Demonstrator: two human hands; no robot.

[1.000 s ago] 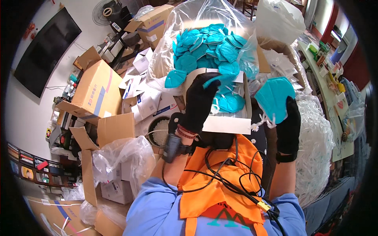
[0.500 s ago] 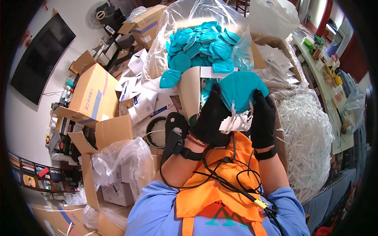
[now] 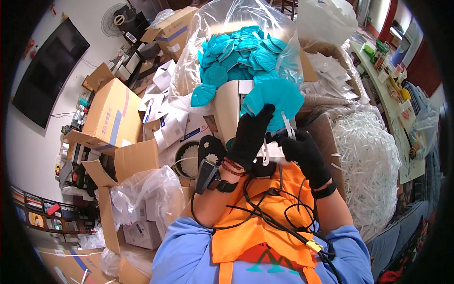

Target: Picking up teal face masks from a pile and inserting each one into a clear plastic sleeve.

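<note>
Black gloves cover both my hands. My left hand grips a teal face mask from its left side, thumb on the near face, in front of the mask pile. One or more layers of teal hang below it; whether they are a second mask I cannot tell. White straps dangle from the mask. At its lower right, my right hand has its fingers closed around a strap. Beyond lies a big pile of teal masks in a box lined with clear plastic. A single mask rests at the pile's near left.
A heap of white strips fills a box at my right. White packets sit in another box behind it. On the left are open cartons, small white boxes and a dark pot of white pellets. Black cables cross my orange apron.
The mask has moved left and tilted. My right hand has let go of its right edge, dropped lower and closed on a strap. My left hand keeps its grip.
</note>
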